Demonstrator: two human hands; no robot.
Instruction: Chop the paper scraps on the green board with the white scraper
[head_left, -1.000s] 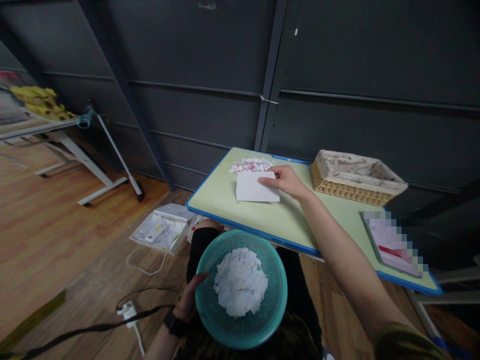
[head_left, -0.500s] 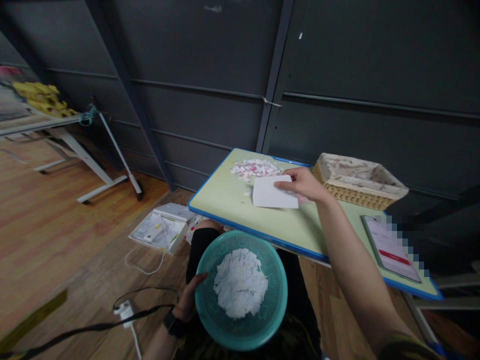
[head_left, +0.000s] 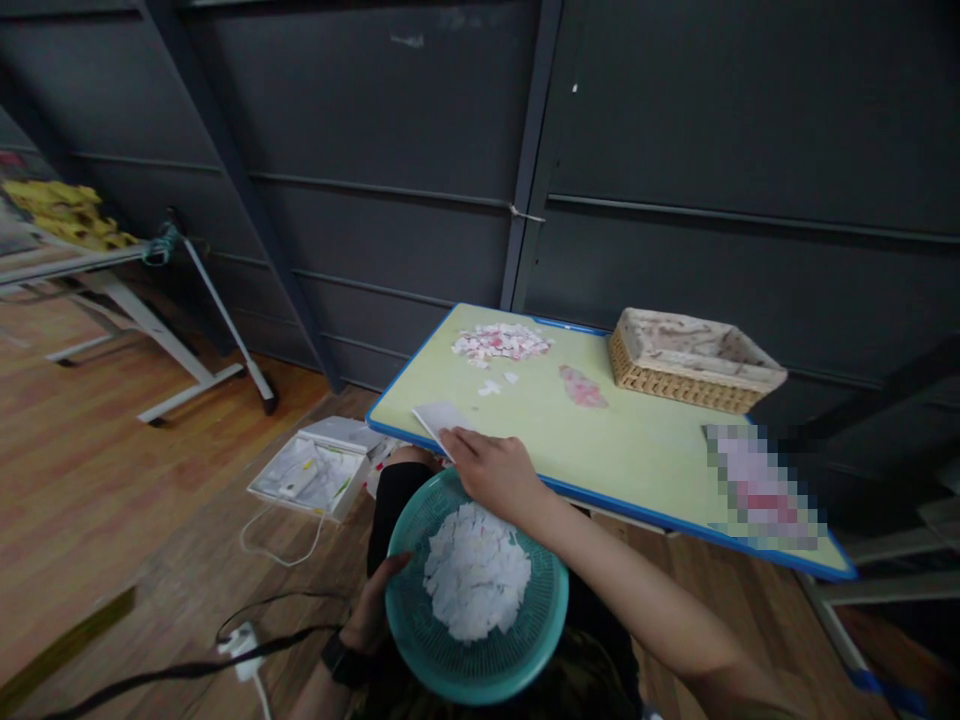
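My left hand [head_left: 379, 597] grips the left rim of a teal plastic colander [head_left: 546, 610], which rests on my lap. Inside it lies a heap of small white paper scraps [head_left: 478, 572]. My right hand [head_left: 495, 468] is closed on a white card [head_left: 439, 420], held at a tilt over the table's near edge, just above the colander's far rim. On the light-green table [head_left: 630, 460] lies a pile of white and pink paper scraps [head_left: 502, 342] at the back left. A flat pinkish patch of scraps [head_left: 581, 386] sits near the middle, and a few white bits [head_left: 489, 387] lie by the pile.
A cloth-lined wicker basket [head_left: 697, 365] stands at the table's back right, near a blurred-out phone [head_left: 757, 485]. On the floor at left are an open white box [head_left: 311, 470] and a power strip [head_left: 241, 648] with cables. A dark panelled wall [head_left: 390, 150] rises behind the table.
My right hand has moved left and toward me with the white card, from the table's middle to its near edge. This uncovers the pinkish patch. My left hand keeps its hold on the colander.
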